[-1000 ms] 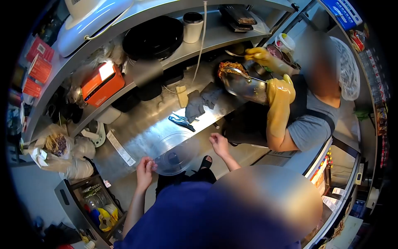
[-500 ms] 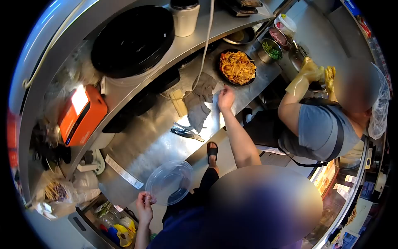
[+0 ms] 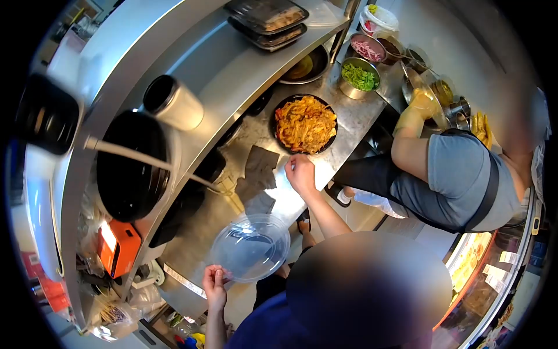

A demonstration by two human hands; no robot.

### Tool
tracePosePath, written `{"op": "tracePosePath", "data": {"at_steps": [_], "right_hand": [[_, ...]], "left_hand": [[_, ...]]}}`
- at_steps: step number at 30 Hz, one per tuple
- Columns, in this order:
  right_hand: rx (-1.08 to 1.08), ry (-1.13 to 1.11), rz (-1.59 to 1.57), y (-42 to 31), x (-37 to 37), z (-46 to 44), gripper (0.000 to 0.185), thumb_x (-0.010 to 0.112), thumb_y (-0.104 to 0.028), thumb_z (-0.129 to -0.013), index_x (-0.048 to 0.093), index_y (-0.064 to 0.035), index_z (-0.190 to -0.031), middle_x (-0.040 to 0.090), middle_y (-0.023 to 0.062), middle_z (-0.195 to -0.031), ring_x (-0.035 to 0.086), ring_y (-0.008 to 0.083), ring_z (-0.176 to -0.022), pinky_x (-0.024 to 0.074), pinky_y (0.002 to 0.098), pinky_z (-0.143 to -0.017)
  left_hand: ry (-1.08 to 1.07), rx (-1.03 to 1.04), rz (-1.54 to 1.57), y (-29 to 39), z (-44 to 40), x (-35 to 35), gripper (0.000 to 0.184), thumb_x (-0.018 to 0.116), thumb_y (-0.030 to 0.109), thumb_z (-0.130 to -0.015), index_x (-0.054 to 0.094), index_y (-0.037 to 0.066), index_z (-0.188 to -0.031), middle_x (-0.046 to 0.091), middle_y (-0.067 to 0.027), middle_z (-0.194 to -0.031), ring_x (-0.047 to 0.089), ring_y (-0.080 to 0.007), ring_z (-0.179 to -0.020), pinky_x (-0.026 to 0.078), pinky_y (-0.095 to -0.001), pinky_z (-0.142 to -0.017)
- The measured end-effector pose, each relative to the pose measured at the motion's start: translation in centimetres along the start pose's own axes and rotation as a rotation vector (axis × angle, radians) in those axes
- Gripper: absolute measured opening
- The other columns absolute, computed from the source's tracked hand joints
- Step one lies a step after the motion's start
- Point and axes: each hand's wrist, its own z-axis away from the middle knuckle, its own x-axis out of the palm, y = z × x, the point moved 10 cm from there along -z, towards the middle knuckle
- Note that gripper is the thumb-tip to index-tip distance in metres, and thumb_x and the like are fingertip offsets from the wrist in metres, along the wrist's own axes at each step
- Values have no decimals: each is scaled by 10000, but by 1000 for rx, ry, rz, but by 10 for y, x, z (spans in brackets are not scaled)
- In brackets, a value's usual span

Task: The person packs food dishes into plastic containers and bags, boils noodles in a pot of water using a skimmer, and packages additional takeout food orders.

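Note:
My left hand pinches the edge of a round clear plastic lid, held over the counter's near edge. My right hand is curled just below a round black bowl heaped with sauced noodles. Its fingertips are near the bowl's rim; whether they touch it, or hold anything small, I cannot make out. Left of this hand, a dark grey cloth lies on the steel counter, next to a folded yellowish cloth.
Metal pots of chopped greens and pink onion slices stand beyond the bowl. A co-worker in yellow gloves works at the right. The overhead shelf holds black lids, a cup and packed boxes.
The view has shifted, showing more of the far pots. My right hand is now closer to the noodle bowl's rim. The lid, still in my left hand, has moved nearer the grey cloth.

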Motion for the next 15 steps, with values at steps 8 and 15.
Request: {"op": "tracePosePath", "data": {"at_steps": [8,15], "right_hand": [[283,16,-189,45,-109,-76,229,620,-179,-952,728,18,-1002,725,169,-858,703,217,-757,532,325,-707],[391,-53,-300,143,-124,-11,333,603,-192,-975,627,10,-1239,701,100,-985,676,176,-854,514,291,-808]], "left_hand": [[-187,-144,127,9,-122,158,137,531,214,-1018,563,86,-1054,599,-36,-923,628,-169,-834,586,-356,-726],[-354,16,-26,50,-200,291,145,540,172,-1009,598,51,-1066,634,-21,-894,632,-113,-831,565,-296,-674]]}}
